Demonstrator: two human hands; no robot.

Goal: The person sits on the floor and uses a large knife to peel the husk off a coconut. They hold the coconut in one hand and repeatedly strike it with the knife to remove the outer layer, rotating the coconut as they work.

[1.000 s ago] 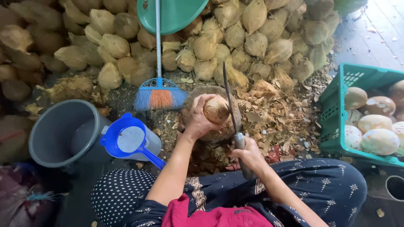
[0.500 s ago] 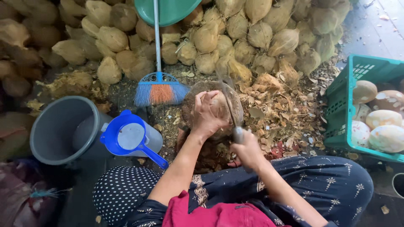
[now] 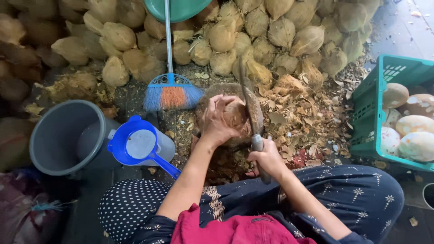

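My left hand (image 3: 216, 118) grips a brown coconut (image 3: 236, 115) and holds it on a round wooden chopping block (image 3: 212, 92). My right hand (image 3: 266, 156) is closed around the handle of a long heavy knife (image 3: 250, 99). The blade lies against the coconut's right side and points away from me. I sit with my knees either side of the block, in dark patterned trousers.
A heap of husked coconuts (image 3: 253, 27) fills the back. A blue broom (image 3: 171, 92) stands left of the block. A grey bucket (image 3: 56, 135) and a blue jug (image 3: 142, 147) sit at left. A green crate (image 3: 384, 86) with peeled coconuts (image 3: 416, 124) is at right. Husk scraps (image 3: 307, 117) litter the ground.
The knife came down beside the coconut and now rests against its right side. My left hand has turned the coconut a little on the block.
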